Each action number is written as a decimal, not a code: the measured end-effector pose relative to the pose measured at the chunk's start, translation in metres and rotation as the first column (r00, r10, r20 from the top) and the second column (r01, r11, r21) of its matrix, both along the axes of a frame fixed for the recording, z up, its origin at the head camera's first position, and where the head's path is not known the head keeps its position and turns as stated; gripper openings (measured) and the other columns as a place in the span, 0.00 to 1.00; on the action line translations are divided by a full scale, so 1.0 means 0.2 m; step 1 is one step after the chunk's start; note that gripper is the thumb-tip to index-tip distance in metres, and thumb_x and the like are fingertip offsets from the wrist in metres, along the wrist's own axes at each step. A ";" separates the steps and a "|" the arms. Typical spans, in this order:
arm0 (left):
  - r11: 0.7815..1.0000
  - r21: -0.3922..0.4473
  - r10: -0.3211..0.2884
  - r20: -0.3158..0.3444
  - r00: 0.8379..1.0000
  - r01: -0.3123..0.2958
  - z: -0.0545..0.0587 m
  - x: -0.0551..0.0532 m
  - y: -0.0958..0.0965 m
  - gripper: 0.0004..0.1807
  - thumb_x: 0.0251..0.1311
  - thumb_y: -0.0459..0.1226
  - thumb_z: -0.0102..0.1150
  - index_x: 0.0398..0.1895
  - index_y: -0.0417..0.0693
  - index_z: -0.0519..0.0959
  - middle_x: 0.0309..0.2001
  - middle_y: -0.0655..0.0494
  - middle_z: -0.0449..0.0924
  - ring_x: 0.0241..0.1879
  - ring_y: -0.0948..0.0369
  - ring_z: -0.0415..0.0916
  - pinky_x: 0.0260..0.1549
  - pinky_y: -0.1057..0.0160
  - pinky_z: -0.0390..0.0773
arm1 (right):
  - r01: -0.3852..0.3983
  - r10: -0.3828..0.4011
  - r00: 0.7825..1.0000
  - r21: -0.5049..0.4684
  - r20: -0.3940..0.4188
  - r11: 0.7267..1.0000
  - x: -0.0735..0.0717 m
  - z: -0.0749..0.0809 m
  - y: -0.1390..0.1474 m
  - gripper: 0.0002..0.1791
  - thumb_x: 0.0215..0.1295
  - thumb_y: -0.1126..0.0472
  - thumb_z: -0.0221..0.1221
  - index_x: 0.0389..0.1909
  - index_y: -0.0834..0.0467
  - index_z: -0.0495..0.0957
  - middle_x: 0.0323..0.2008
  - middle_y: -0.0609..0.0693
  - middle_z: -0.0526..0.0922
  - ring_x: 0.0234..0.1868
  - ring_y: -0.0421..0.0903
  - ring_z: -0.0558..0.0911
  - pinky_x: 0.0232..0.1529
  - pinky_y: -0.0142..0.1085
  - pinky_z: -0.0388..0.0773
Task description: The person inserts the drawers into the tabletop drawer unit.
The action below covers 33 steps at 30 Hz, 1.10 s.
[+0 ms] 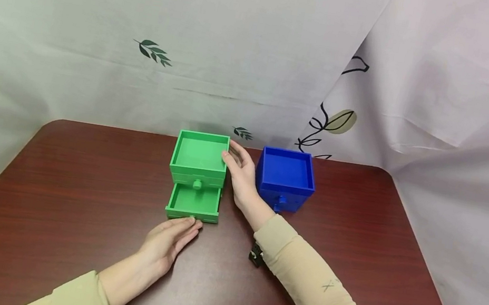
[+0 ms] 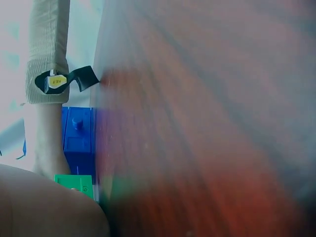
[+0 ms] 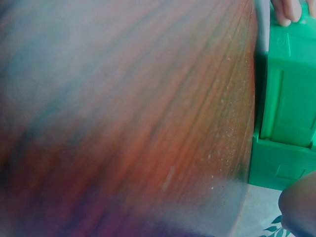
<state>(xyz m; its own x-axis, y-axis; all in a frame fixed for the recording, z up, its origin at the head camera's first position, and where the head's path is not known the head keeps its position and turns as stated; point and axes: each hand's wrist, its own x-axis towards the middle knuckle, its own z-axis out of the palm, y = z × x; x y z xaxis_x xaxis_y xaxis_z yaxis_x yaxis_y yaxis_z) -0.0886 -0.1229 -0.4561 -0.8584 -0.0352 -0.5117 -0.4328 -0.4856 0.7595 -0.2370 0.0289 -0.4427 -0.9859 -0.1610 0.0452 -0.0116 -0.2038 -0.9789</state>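
Observation:
A green two-drawer box (image 1: 200, 152) stands near the back of the table, its lower drawer (image 1: 195, 200) pulled out and bare inside. My left hand (image 1: 165, 241) is at the front of that drawer, thumb and fingertips around its small knob, largely hidden in the head view. In the right wrist view, fingertips (image 3: 287, 10) lie either side of the knob. The upper drawer, with its round knob (image 1: 197, 184), is closed. My right hand (image 1: 243, 176) holds the box's right side, thumb over the top rim and fingers along the outer wall.
A blue box (image 1: 288, 170) of the same kind, with knobs on its front, stands just right of my right hand. Behind the brown table (image 1: 75, 190) hangs a pale cloth (image 1: 240, 56) with leaf prints. A black strap (image 1: 256, 254) hangs at the right wrist.

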 end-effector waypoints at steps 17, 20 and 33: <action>1.000 0.029 0.002 0.018 1.000 -0.002 0.02 -0.08 0.02 0.17 0.78 0.28 0.54 0.64 0.29 0.72 0.41 0.58 0.91 0.41 0.70 0.89 0.53 0.72 0.87 | -0.004 0.004 1.000 0.009 0.000 1.000 0.01 -0.01 0.01 0.30 0.81 0.62 0.56 0.80 0.60 0.64 0.79 0.60 0.68 0.81 0.56 0.66 0.83 0.50 0.65; 0.999 0.042 0.007 0.027 1.000 -0.008 0.02 -0.10 0.01 0.16 0.79 0.28 0.53 0.64 0.31 0.72 0.40 0.59 0.90 0.41 0.70 0.89 0.54 0.72 0.87 | -0.004 0.004 1.000 0.006 0.000 1.000 0.00 -0.01 0.01 0.30 0.81 0.62 0.56 0.80 0.60 0.64 0.78 0.60 0.68 0.81 0.56 0.66 0.83 0.50 0.65; 0.994 0.110 0.017 0.057 0.998 -0.023 0.04 -0.18 -0.02 0.06 0.78 0.28 0.54 0.51 0.40 0.79 0.36 0.58 0.91 0.38 0.69 0.90 0.54 0.71 0.87 | -0.009 0.009 1.000 -0.007 0.002 1.000 0.00 0.00 0.00 0.29 0.81 0.62 0.56 0.79 0.60 0.64 0.78 0.60 0.68 0.81 0.55 0.66 0.83 0.50 0.65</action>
<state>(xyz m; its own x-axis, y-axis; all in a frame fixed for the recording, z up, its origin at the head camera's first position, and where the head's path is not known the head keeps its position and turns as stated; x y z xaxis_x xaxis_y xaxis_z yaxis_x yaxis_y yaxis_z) -0.1252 -0.1260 -0.4481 -0.8279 0.0075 -0.5608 -0.4627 -0.5743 0.6753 -0.2375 0.0287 -0.4431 -0.9846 -0.1693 0.0438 -0.0074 -0.2103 -0.9776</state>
